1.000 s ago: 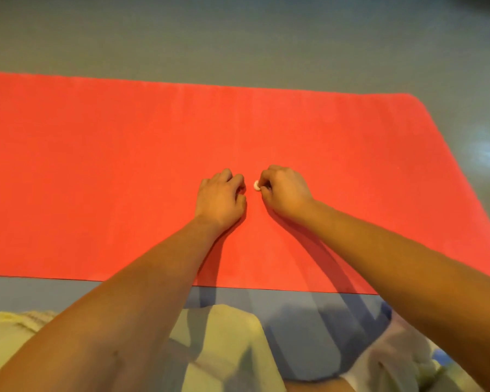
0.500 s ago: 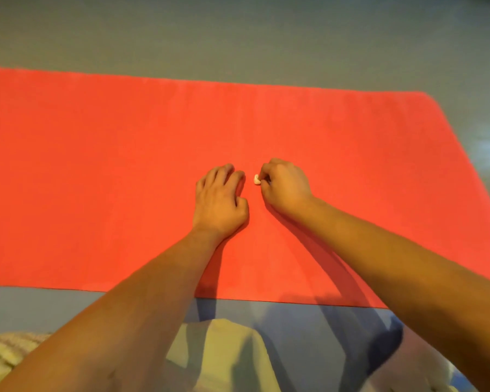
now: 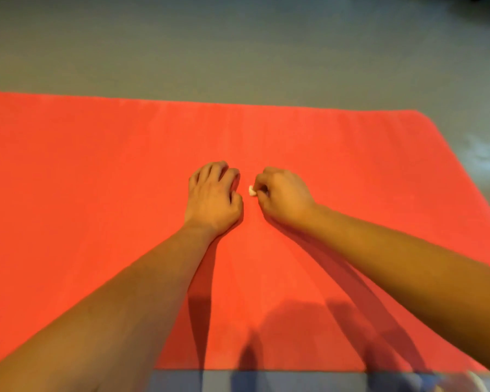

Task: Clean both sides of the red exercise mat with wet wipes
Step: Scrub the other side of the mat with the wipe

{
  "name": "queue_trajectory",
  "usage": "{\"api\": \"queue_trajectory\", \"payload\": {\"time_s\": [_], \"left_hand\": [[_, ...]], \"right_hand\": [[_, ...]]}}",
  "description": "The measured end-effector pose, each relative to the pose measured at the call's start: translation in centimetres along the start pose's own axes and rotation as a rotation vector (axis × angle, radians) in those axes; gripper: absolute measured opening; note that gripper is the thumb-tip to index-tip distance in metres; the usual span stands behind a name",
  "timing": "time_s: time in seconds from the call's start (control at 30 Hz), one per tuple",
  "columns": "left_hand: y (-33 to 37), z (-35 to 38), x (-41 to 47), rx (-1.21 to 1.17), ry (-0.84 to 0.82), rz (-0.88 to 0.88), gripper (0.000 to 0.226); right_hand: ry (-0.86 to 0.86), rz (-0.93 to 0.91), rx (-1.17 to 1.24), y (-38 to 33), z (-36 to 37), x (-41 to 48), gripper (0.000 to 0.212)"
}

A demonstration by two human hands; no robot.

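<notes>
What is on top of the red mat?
The left hand rests on the mat; the right hand pinches a small white wad. Anything beneath them is hidden.

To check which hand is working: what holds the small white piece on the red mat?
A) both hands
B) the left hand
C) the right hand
C: the right hand pinches the small white piece; the left hand rests on the red mat beside it, apart.
</notes>
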State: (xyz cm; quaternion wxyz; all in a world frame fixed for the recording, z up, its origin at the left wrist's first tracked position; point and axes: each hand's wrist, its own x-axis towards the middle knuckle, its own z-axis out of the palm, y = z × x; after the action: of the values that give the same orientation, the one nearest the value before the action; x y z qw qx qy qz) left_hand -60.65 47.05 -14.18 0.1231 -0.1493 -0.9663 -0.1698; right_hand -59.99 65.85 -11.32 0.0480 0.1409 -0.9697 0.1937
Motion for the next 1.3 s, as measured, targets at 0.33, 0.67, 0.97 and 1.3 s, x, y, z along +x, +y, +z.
{"api": "queue_trajectory", "payload": {"time_s": [0.33, 0.67, 0.97, 1.3], "left_hand": [[-0.4, 2.2, 4.0, 0.008, -0.076, 0.018, 0.057], [-0.3, 1.8, 4.5, 0.020, -0.092, 0.035, 0.059], [-0.1, 2.0, 4.5, 0.030, -0.074, 0.031, 0.059], [-0.1, 1.8, 4.7, 0.033, -0.062, 0.037, 0.058]], "right_hand": [[0.075, 0.217, -0.068, 7.7, -0.4, 18.4, 0.017], [0.089, 0.158, -0.096, 7.8, -0.6, 17.5, 0.019], [0.113, 0.244, -0.102, 9.1, -0.5, 21.9, 0.022], [0.065, 0.206, -0.078, 9.1, -1.2, 20.3, 0.027]]}}
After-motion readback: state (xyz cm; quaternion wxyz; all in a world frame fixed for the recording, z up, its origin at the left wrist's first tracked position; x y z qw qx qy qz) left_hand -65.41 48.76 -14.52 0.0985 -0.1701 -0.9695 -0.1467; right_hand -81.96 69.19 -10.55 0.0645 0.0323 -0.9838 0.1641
